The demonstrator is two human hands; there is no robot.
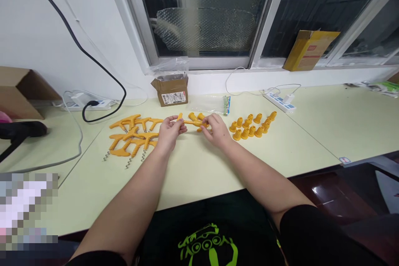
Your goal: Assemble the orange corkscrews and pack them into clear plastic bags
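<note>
The left forearm (139, 195) slants toward one o'clock, the right forearm (264, 181) toward ten. The left hand (170, 133) pinches, fingers curled; the right hand (217, 129) bends its fingers toward nine, pinching too.

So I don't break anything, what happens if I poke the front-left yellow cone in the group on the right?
The yellow cone might slide before tipping, since it stands wide end down. Knocked over, it could roll in a curve, being round and tapered. It holds its shape like stiff plastic, so probably won't squash.

Remotely I see left hand (170, 131) and right hand (217, 130) gripping yellow T-handle (189, 122) before labelled carton (173, 97); corkscrews (132, 134) carton's front-left, flared caps (252, 131) front-right.
</note>
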